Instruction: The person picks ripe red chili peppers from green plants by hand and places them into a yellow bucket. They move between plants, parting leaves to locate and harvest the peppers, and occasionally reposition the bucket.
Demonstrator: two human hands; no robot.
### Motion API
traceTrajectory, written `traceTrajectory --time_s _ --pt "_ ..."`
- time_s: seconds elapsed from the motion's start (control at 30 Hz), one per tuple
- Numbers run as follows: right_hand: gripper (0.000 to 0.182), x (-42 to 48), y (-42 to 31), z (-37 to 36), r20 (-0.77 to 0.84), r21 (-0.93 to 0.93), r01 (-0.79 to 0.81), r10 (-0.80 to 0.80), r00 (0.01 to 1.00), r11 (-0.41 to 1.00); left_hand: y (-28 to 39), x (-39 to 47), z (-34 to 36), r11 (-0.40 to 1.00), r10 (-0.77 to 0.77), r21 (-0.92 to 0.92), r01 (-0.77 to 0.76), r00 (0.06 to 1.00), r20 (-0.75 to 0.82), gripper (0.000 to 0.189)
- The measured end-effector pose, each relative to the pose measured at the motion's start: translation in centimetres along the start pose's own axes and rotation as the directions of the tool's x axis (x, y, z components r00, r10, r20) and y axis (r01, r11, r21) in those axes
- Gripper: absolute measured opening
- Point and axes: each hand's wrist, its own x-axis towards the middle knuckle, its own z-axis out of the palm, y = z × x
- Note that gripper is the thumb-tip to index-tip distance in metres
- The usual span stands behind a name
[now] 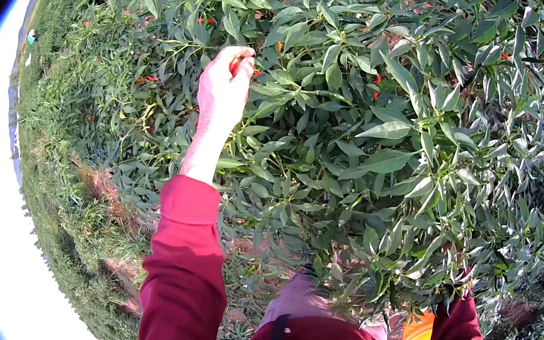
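My left hand (226, 82) reaches up from a dark red sleeve into the top of a leafy chili pepper plant (387, 157). Its fingers are curled shut on a red chili pepper (234, 64), which shows between thumb and fingers. Another bit of red shows just beside the fingertips. My right forearm, in the same dark red sleeve (459, 324), goes up into leaves at the lower right; foliage hides that hand. An orange and yellow bucket (418, 335) is close beside the right sleeve, partly covered by leaves.
More red chili peppers hang among the leaves, such as one pepper (377, 86) right of centre and another pepper (151, 78) at the left. Reddish bare soil (104, 186) shows between plants. A distant figure or object (32, 37) is too small to tell.
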Motion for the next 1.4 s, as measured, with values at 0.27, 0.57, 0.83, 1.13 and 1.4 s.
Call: traceTrajectory --time_s 0.27,0.57,0.83,1.13,1.4 --pt "0.021 -3.7 -1.2 -1.6 -0.09 -0.002 0.031 -0.031 0.995 1.0 -1.3 3.8 3.8 0.977 -0.01 0.201 -0.07 0.929 0.371 0.013" --pt "0.021 -7.4 -3.4 1.2 -0.099 0.1 0.152 -0.143 0.985 0.983 -5.2 3.2 2.4 0.917 0.229 0.181 -0.356 0.84 0.491 0.015" --pt "0.013 -12.3 0.7 -1.2 -0.177 -0.093 -0.008 -0.009 0.984 0.996 -6.3 1.4 0.5 0.922 0.339 0.004 -0.388 0.81 0.478 0.014" --pt "0.016 -15.1 0.6 -2.0 -0.094 -0.007 0.037 -0.037 0.995 0.999 -7.9 1.3 2.1 0.945 -0.033 -0.269 0.185 0.873 0.487 0.011" --pt "0.014 -14.1 2.8 -4.9 0.004 0.071 -0.042 0.042 0.999 0.997 -3.8 -1.2 -0.3 0.694 -0.118 -0.591 0.412 0.874 0.471 0.019"
